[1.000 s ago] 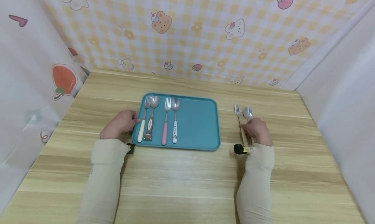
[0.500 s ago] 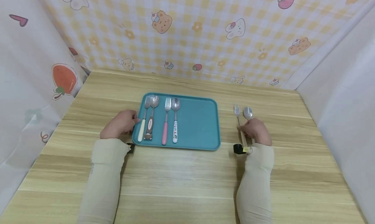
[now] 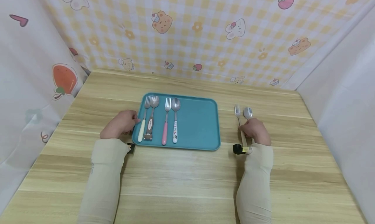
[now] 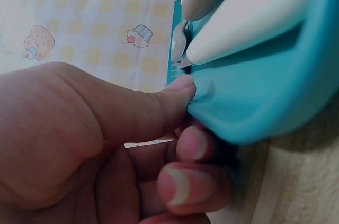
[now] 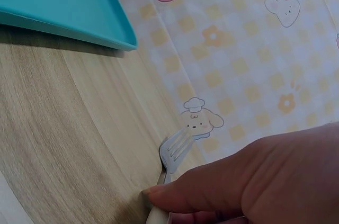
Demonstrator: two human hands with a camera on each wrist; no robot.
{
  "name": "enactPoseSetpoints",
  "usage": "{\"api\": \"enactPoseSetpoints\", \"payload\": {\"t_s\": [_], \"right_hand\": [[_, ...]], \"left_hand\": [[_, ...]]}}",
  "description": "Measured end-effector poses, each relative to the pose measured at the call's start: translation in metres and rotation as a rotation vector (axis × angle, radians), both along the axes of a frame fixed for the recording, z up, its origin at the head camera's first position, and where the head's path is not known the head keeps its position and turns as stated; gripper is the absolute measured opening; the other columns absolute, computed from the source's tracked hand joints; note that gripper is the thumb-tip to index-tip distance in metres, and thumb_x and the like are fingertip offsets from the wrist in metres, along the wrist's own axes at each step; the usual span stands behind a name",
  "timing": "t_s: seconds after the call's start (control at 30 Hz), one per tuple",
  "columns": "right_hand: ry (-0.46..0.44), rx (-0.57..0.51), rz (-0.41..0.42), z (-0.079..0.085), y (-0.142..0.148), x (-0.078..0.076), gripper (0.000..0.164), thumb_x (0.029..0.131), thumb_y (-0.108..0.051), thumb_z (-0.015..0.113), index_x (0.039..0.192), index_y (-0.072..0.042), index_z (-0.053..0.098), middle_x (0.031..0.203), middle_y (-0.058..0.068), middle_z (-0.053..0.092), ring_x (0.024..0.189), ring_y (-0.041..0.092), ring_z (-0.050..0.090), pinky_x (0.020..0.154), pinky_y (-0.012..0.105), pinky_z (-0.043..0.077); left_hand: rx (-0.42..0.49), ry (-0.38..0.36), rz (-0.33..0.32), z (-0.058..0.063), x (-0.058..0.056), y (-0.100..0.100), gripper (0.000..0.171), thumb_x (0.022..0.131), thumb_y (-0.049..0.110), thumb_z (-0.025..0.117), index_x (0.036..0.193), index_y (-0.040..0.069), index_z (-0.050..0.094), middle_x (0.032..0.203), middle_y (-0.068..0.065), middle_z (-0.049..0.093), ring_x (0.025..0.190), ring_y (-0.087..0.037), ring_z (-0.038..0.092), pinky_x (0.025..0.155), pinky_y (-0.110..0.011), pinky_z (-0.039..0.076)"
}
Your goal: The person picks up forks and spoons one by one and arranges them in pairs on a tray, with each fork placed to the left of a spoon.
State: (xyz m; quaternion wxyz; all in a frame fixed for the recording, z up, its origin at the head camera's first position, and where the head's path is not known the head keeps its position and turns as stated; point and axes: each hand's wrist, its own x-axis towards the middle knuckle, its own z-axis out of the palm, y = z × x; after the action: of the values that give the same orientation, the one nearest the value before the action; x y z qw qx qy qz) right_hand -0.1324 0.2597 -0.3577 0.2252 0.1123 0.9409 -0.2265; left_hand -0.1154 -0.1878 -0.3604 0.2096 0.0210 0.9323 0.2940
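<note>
My left hand point(image 3: 120, 122) pinches the left rim of a teal tray point(image 3: 199, 126), thumb over the edge and fingers beneath, as the left wrist view shows. At the right, my right hand point(image 3: 256, 130) pinches a beige-handled fork point(image 3: 237, 110) at the top of its handle; its tines point(image 5: 177, 149) point away from me. Just right of it lies a spoon point(image 3: 247, 112), its handle mostly hidden by the hand. On the tray's left half lie a cream-handled fork point(image 3: 142, 130), a brown bear-handled spoon point(image 3: 149, 127), a pink-handled fork point(image 3: 165, 129) and a white-handled spoon point(image 3: 175, 132).
The wooden table point(image 3: 181, 185) carries the tray near its middle. A yellow-checked cloth point(image 3: 193, 32) hangs behind it. White cloths stand along the left point(image 3: 26, 87) and right point(image 3: 337, 97) sides.
My right thumb has moved slightly left onto the fork's handle, and the fork has shifted a little. The left hand and the tray stay put.
</note>
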Motion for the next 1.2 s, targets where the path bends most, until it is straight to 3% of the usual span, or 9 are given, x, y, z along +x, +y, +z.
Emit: {"api": "enactPoseSetpoints", "payload": {"t_s": [0.43, 0.7, 1.2], "right_hand": [[0.017, -0.011, -0.005, -0.001, -0.002, 0.001, 0.026, 0.085, -0.021, 0.052, 0.069, -0.001, 0.057, 0.061, 0.008, 0.055, 0.057, 0.020, 0.052, 0.052, 0.029, 0.040], [0.037, -0.024, 0.017, 0.002, -0.007, 0.000, 0.024, 0.084, -0.020, 0.047, 0.070, -0.002, 0.054, 0.060, 0.006, 0.052, 0.053, 0.019, 0.045, 0.048, 0.029, 0.036], [0.203, -0.050, 0.076, 0.016, -0.010, 0.003, 0.023, 0.085, -0.023, 0.045, 0.075, -0.004, 0.054, 0.060, 0.004, 0.054, 0.054, 0.017, 0.047, 0.049, 0.028, 0.039]], "left_hand": [[0.002, -0.008, 0.009, -0.001, -0.001, 0.001, 0.019, 0.094, 0.012, 0.042, 0.085, -0.002, 0.051, 0.063, -0.009, 0.048, 0.052, -0.019, 0.048, 0.048, -0.028, 0.041], [0.007, -0.023, 0.032, -0.002, -0.002, 0.001, 0.019, 0.095, 0.012, 0.042, 0.086, -0.002, 0.051, 0.064, -0.010, 0.048, 0.052, -0.019, 0.049, 0.049, -0.029, 0.042], [0.008, -0.013, 0.023, -0.005, -0.001, 0.000, 0.020, 0.095, 0.013, 0.042, 0.084, -0.001, 0.051, 0.063, -0.010, 0.049, 0.051, -0.019, 0.049, 0.048, -0.029, 0.042]]}}
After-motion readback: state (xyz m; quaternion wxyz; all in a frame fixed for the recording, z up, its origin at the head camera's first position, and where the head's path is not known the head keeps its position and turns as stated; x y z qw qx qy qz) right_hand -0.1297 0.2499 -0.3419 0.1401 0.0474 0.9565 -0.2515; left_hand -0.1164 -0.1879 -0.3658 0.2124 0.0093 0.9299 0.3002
